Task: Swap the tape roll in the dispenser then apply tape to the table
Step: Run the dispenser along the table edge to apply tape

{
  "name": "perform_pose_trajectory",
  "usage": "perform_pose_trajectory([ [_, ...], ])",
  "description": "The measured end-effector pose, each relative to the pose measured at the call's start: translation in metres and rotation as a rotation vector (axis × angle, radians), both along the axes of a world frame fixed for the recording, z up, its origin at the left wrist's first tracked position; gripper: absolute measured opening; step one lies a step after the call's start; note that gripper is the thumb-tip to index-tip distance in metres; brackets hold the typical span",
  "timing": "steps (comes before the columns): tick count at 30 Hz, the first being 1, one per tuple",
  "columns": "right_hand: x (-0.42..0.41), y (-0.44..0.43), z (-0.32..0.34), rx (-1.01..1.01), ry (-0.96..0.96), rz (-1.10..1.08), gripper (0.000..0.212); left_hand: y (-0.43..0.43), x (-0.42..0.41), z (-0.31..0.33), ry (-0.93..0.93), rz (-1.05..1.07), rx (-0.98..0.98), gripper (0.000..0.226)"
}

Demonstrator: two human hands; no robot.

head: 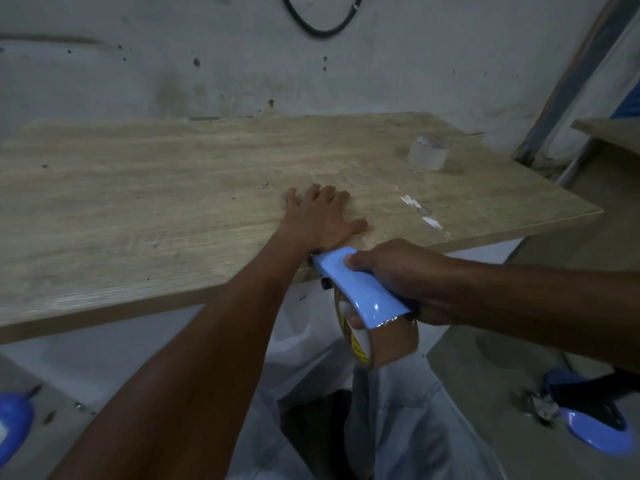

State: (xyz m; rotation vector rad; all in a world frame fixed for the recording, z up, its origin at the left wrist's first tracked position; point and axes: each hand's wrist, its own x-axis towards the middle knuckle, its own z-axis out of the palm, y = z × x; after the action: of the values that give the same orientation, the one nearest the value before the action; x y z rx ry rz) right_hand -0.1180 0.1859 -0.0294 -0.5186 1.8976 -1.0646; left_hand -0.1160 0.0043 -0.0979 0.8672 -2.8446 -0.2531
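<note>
My right hand (pixel 398 271) grips a light blue tape dispenser (pixel 356 285) at the table's front edge, its nose touching the edge. A brown tape roll (pixel 384 341) sits in the dispenser, below the table top. My left hand (pixel 320 216) lies flat on the wooden table (pixel 156 202), fingers spread, just beyond the dispenser's nose. A clear tape roll (pixel 428 152) stands on the table at the far right.
A grey wall with a black cable loop (pixel 322 27) rises behind the table. White marks (pixel 420 211) streak the table near its right edge. A blue sandal (pixel 595 424) lies on the floor at the lower right, a blue object (pixel 12 424) at the lower left.
</note>
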Motion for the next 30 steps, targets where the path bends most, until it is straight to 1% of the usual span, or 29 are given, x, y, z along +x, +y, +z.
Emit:
perform_pose_trajectory([
  [2,0.002,-0.002,0.001,0.022,0.022,0.004,0.021,0.002,0.001,-0.002,0.009,-0.002,-0.002,0.083],
  [6,0.003,-0.002,0.005,0.052,-0.068,-0.013,0.018,0.003,0.0,-0.002,0.02,0.002,0.009,0.082],
  [10,0.006,0.001,0.007,0.004,-0.104,-0.036,0.02,0.006,0.001,-0.001,0.021,0.011,0.0,0.081],
  [12,0.007,0.002,0.005,-0.018,-0.095,-0.04,0.025,0.007,0.002,0.0,0.017,0.015,-0.005,0.081],
  [16,0.007,0.006,0.008,-0.015,-0.092,-0.03,0.026,0.006,0.003,0.001,0.013,0.009,-0.002,0.081],
  [19,0.008,0.009,0.008,-0.009,-0.079,-0.028,0.032,0.005,0.003,0.001,0.013,0.005,-0.006,0.081],
  [24,0.007,0.011,0.007,0.016,-0.048,-0.007,0.036,0.005,0.003,0.001,0.0,0.009,-0.01,0.082],
  [27,0.009,0.012,0.005,0.023,-0.033,-0.006,0.037,0.006,0.004,0.002,-0.005,0.012,-0.015,0.083],
  [30,0.005,0.015,0.001,0.021,-0.058,-0.004,0.036,0.01,0.005,0.003,-0.007,0.027,-0.026,0.082],
])
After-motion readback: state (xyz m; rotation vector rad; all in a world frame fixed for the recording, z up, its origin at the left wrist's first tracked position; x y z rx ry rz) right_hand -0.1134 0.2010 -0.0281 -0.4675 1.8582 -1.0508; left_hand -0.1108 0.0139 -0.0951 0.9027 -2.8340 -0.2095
